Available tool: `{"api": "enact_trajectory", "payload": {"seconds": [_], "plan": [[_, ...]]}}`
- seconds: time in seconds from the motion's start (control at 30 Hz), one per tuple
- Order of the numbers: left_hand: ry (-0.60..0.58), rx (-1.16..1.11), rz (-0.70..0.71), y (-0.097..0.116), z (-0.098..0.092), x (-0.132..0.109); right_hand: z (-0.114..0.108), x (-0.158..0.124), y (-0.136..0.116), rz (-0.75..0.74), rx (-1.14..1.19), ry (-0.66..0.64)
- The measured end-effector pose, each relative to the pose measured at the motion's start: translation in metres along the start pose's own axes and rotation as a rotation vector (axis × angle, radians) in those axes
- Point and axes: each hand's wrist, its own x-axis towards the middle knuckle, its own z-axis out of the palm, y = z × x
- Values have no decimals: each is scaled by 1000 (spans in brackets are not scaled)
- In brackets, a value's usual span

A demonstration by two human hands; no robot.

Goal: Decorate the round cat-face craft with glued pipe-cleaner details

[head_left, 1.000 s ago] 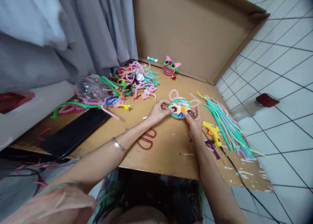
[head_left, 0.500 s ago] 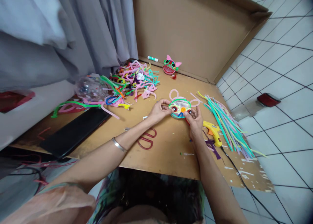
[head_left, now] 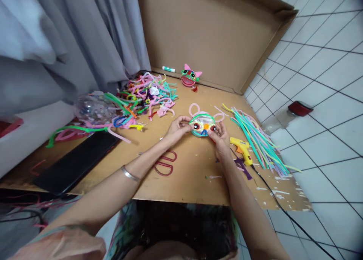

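Between my two hands is a small pipe-cleaner animal face (head_left: 203, 120), clear in the middle with a green rim, red-and-black eyes, an orange nose and pink loops like ears on top. My left hand (head_left: 180, 129) pinches its left edge beside one eye. My right hand (head_left: 220, 137) grips the lower right edge near the other eye. Below my left forearm lie scissors with dark red handles (head_left: 167, 163), their blades mostly hidden. To the right of my right hand rests a yellow glue gun (head_left: 242, 150) with a black cord.
A finished pink-eared pipe-cleaner head (head_left: 190, 77) and a glue stick (head_left: 168, 69) stand by the cardboard backing (head_left: 198, 33). Tangled pipe cleaners (head_left: 153, 93) and a clear plastic bag (head_left: 93, 108) lie left, above a black slab (head_left: 79, 162). Straight pipe cleaners (head_left: 256, 140) lie right.
The whole view has shifted a little, so things sit further left. Both hands keep their hold on the face, whose right eye shows more clearly now.
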Motion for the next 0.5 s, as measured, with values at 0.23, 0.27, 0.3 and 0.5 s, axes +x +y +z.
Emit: {"api": "enact_trajectory", "payload": {"seconds": [0.23, 0.27, 0.3, 0.5], "plan": [[2, -29, 7, -5, -3, 2, -11, 8, 6, 64, 106, -5], [3, -35, 15, -6, -3, 2, -11, 9, 6, 69, 114, 5], [1, -39, 22, -7, -3, 2, -11, 10, 6, 72, 120, 14], [4, -7, 10, -3, -1, 0, -10, 11, 8, 72, 132, 27]]}}
